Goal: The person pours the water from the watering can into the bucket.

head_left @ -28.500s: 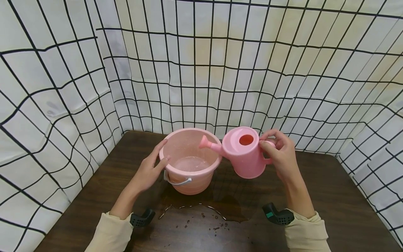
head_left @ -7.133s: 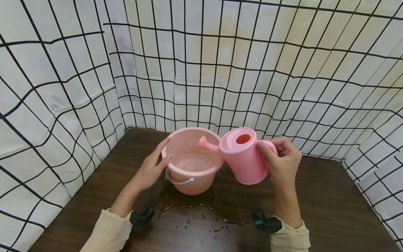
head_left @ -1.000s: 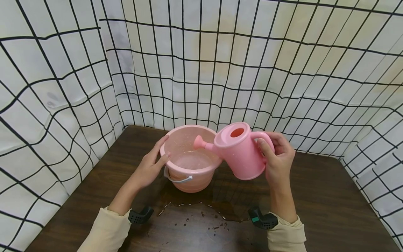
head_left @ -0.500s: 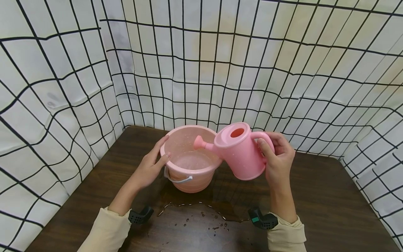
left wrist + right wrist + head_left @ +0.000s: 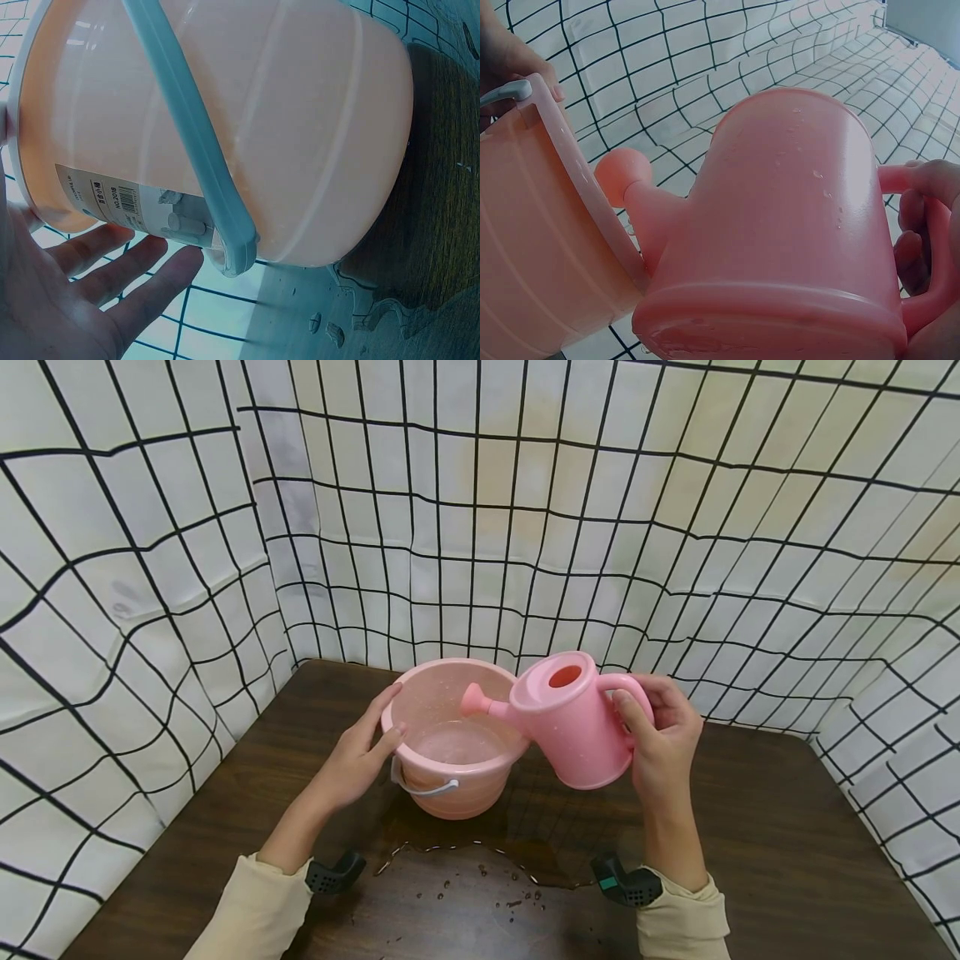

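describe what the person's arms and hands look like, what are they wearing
Both hands are bare: left hand, right hand. Each arm wears a long cream sleeve, the left sleeve and the right sleeve. A small black camera unit sits at the left wrist; the right wrist unit is black with a green patch.

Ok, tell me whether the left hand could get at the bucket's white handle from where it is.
Probably yes. The left hand already rests on the bucket rim, and the white handle hangs just below its fingers with nothing between.
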The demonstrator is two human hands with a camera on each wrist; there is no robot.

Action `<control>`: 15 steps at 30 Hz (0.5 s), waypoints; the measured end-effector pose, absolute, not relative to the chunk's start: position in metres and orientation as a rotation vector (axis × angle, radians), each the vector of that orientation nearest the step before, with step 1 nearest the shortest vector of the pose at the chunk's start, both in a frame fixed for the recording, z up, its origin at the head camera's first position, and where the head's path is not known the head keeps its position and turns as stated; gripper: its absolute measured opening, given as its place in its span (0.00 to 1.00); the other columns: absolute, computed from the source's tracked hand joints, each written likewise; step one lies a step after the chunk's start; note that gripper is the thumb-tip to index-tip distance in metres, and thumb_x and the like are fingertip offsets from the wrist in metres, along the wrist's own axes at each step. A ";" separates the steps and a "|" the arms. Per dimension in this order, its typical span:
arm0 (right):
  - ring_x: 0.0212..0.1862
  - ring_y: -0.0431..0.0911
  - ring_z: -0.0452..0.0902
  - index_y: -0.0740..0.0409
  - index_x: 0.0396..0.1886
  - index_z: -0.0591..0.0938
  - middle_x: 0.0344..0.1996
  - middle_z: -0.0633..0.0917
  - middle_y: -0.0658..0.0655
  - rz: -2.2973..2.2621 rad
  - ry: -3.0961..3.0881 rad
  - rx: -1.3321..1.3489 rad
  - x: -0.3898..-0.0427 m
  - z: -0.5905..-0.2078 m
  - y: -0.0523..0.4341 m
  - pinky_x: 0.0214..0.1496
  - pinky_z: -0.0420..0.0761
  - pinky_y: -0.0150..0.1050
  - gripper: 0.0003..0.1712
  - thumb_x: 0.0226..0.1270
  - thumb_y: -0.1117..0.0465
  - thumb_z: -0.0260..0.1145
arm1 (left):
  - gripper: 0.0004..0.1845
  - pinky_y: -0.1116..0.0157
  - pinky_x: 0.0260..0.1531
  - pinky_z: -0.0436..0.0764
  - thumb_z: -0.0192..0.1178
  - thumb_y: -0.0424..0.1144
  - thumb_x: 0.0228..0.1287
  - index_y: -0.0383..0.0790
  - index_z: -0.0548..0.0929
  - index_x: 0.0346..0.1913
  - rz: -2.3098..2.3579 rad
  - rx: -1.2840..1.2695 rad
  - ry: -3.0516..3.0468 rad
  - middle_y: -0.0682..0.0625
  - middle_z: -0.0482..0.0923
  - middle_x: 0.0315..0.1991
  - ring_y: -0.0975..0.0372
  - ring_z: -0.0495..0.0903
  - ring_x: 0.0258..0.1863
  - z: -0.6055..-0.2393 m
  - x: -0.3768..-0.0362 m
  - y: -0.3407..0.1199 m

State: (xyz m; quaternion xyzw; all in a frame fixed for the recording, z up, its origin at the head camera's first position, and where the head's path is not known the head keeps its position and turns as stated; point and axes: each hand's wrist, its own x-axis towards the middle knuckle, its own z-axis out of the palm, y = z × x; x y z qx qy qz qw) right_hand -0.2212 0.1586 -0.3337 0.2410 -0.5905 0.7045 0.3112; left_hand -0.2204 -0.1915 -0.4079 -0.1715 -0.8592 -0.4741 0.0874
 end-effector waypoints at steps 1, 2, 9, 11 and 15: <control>0.30 0.42 0.78 0.73 0.42 0.81 0.33 0.86 0.54 1.860 -1.560 0.634 -0.221 -0.334 0.159 0.33 0.84 0.30 0.10 0.61 0.76 0.61 | 0.33 0.37 0.66 0.61 0.45 0.47 0.74 0.55 0.49 0.77 -1.414 -0.511 -2.560 0.45 0.51 0.77 0.45 0.57 0.74 -0.408 -0.220 -0.191; 0.30 0.42 0.78 0.73 0.43 0.81 0.33 0.86 0.54 1.860 -1.562 0.633 -0.221 -0.334 0.159 0.33 0.84 0.30 0.10 0.61 0.76 0.61 | 0.33 0.37 0.66 0.61 0.45 0.47 0.74 0.55 0.49 0.77 -1.415 -0.512 -2.558 0.45 0.51 0.77 0.45 0.57 0.74 -0.408 -0.220 -0.191; 0.31 0.43 0.79 0.73 0.43 0.81 0.34 0.86 0.54 1.853 -1.571 0.628 -0.221 -0.334 0.159 0.34 0.84 0.31 0.10 0.61 0.76 0.61 | 0.32 0.37 0.66 0.61 0.46 0.47 0.74 0.56 0.49 0.77 -1.426 -0.517 -2.551 0.45 0.51 0.77 0.46 0.57 0.74 -0.407 -0.219 -0.191; 0.31 0.43 0.79 0.73 0.43 0.81 0.34 0.86 0.54 1.853 -1.569 0.631 -0.221 -0.334 0.159 0.34 0.84 0.31 0.10 0.61 0.76 0.61 | 0.32 0.38 0.66 0.61 0.46 0.47 0.74 0.56 0.49 0.77 -1.424 -0.518 -2.551 0.46 0.51 0.77 0.46 0.57 0.74 -0.408 -0.220 -0.191; 0.31 0.43 0.78 0.73 0.43 0.81 0.34 0.86 0.54 1.854 -1.565 0.636 -0.221 -0.334 0.159 0.34 0.84 0.31 0.10 0.61 0.76 0.61 | 0.32 0.38 0.66 0.61 0.46 0.47 0.74 0.56 0.49 0.77 -1.428 -0.513 -2.551 0.46 0.51 0.77 0.46 0.57 0.74 -0.407 -0.219 -0.191</control>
